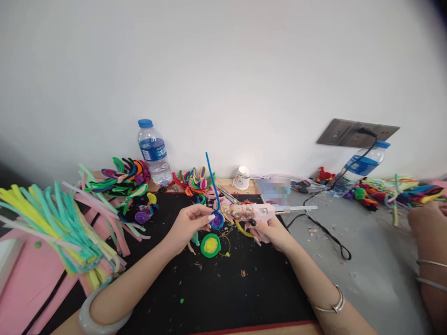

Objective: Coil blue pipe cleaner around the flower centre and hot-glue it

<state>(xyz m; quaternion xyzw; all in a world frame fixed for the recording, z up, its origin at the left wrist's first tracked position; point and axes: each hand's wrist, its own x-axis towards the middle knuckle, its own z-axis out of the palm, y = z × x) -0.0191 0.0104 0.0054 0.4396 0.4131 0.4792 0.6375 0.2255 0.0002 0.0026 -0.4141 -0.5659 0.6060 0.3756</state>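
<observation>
My left hand (194, 225) pinches a coiled disc of blue and purple pipe cleaner (217, 220). One loose blue end of it sticks straight up. Wrapped in my right hand (268, 231) is a pale pink hot glue gun (262, 212), its front pointing left toward the coil and a translucent glue stick (303, 209) coming out of its back. Whether the nozzle touches the coil cannot be made out. Just below the coil, a green disc with a yellow centre (210, 245) lies on the black mat (223, 293).
Bundled pipe cleaners (52, 223) fill the left side. Behind stand a water bottle (153, 151) and a paper cup (241, 177); another bottle (361, 167) leans at right. A black cord (328, 242) runs to the wall socket (356, 133). Another person's hand (428, 223) is at far right.
</observation>
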